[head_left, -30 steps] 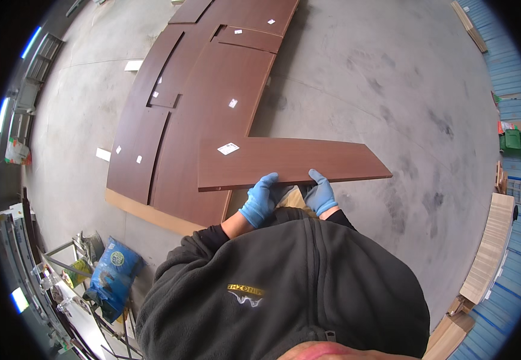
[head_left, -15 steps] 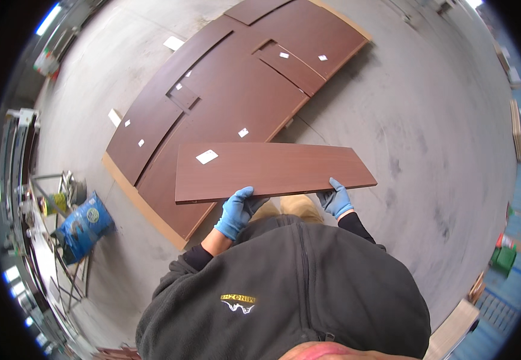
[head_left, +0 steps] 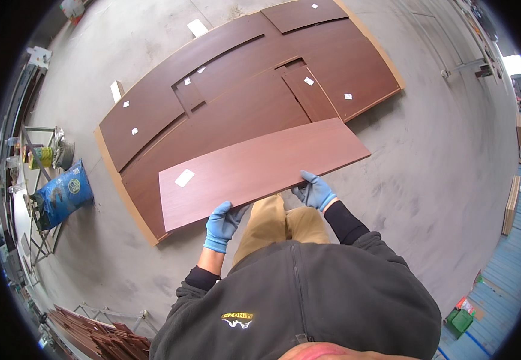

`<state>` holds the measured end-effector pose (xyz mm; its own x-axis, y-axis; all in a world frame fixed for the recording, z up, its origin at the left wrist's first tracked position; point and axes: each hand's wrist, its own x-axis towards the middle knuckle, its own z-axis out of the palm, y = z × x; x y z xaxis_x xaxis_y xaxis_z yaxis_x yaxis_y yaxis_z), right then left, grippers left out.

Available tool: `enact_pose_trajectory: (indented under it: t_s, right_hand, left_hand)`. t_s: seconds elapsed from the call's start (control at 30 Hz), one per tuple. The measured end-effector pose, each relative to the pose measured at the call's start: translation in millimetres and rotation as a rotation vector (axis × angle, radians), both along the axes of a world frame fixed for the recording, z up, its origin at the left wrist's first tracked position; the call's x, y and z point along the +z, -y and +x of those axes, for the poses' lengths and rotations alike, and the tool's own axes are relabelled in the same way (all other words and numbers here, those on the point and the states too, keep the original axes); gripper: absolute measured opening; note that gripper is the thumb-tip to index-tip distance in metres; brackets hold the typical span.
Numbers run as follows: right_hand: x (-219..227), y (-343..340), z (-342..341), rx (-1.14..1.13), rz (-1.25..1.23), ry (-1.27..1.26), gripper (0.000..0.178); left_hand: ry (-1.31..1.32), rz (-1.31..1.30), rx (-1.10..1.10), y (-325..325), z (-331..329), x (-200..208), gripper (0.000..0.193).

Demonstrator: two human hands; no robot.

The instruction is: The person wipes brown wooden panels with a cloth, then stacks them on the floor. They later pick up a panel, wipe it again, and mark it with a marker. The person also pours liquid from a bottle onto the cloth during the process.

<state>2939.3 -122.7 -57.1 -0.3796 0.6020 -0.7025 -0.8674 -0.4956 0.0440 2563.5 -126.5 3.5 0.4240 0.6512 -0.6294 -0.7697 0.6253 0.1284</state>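
A long reddish-brown board [head_left: 260, 165] with a white label [head_left: 184, 177] near its left end is held out in front of my body. My left hand [head_left: 219, 227], in a blue glove, is closed on the near edge left of the middle. Farther right along that edge, my gloved right hand [head_left: 316, 191] grips the board too, its fingers partly hidden underneath. Beyond and partly behind the board lies a broad low stack of dark brown panels [head_left: 230, 123], several with small white labels. A light tan base board [head_left: 109, 165] shows along the stack's ends.
A blue sack [head_left: 65, 195] leans by a metal frame [head_left: 32, 135] on the left. More brown boards [head_left: 92, 336] are piled at the lower left. White blocks [head_left: 197, 27] touch the stack's far side. A green bin [head_left: 460, 322] stands at the lower right beside blue flooring [head_left: 500, 288].
The board has tilted so more of its top face shows, and its right end sits higher in the picture. Both hands keep their hold. The surroundings have shifted as my head turned.
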Motion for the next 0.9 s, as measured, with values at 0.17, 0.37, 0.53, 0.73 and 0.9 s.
enact_pose_trajectory:
  t_s: [0.17,0.37,0.53,0.73,0.9]
  right_hand:
    - [-66.8,-99.3,10.6,0.099,-0.080,0.188,0.016]
    - [-144.7,-209.1,22.4,0.095,0.045,0.099,0.010]
    - [-226.8,-279.1,45.9,0.176,0.014,0.200,0.008]
    - [-341.3,-313.8,57.6,0.170,0.048,0.208,0.006]
    - [-433.2,-369.7,52.8,0.137,0.055,0.214,0.009]
  left_hand:
    - [-0.050,-0.064,0.106,-75.5,12.4,-60.4,0.013]
    - [0.011,0.048,0.197,-161.9,30.6,-160.8,0.012]
    - [0.074,0.089,0.276,-198.8,60.7,-265.9,0.021]
    - [0.114,-0.004,0.355,-215.6,79.9,-396.2,0.033]
    - [0.090,0.040,0.361,-279.1,82.0,-484.1,0.041]
